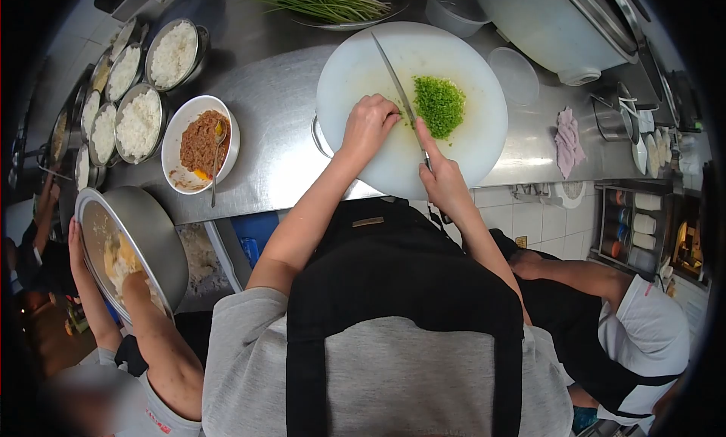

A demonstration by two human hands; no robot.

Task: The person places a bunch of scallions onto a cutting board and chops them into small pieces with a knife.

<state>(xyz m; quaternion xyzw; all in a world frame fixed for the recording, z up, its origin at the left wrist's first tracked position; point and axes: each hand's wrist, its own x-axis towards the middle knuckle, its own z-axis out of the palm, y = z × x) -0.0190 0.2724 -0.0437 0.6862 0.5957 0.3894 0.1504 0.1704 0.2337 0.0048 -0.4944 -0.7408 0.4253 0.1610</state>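
A round white cutting board lies on the steel counter in front of me. My right hand grips the handle of a kitchen knife, whose long blade slants away to the upper left over the board. Just left of the blade, my left hand rests on the board with its fingers curled together; what they hold, if anything, is hidden. A few green bits lie by its fingertips. Right of the blade sits a heap of finely chopped green onion.
Uncut long green stalks lie beyond the board. Leftward stand a white bowl of brown minced filling with a spoon and several metal bowls of rice. A co-worker at left works in a large pot; another person stands at right.
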